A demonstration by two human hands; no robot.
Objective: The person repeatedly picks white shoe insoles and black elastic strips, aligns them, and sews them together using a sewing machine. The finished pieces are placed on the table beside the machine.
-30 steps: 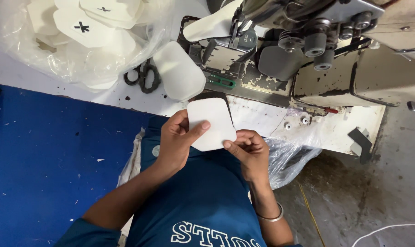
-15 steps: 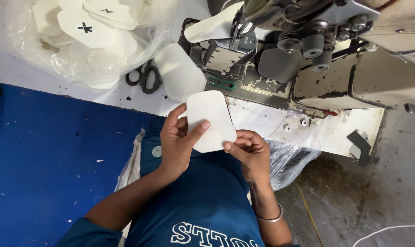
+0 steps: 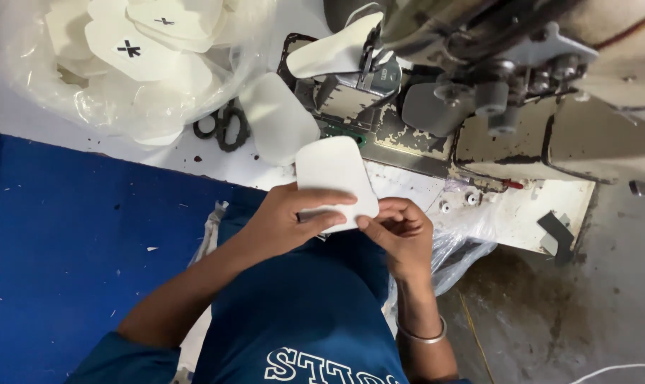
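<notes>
White foam piece [image 3: 334,174] is pinched between left hand [image 3: 283,224] and right hand [image 3: 402,235] fingers.

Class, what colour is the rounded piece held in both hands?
White, plain; the piece shows clearly in the head view.

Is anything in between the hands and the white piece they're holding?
No. The left hand and the right hand both grip the white rounded fabric piece directly, with nothing visible between them and it.
</notes>
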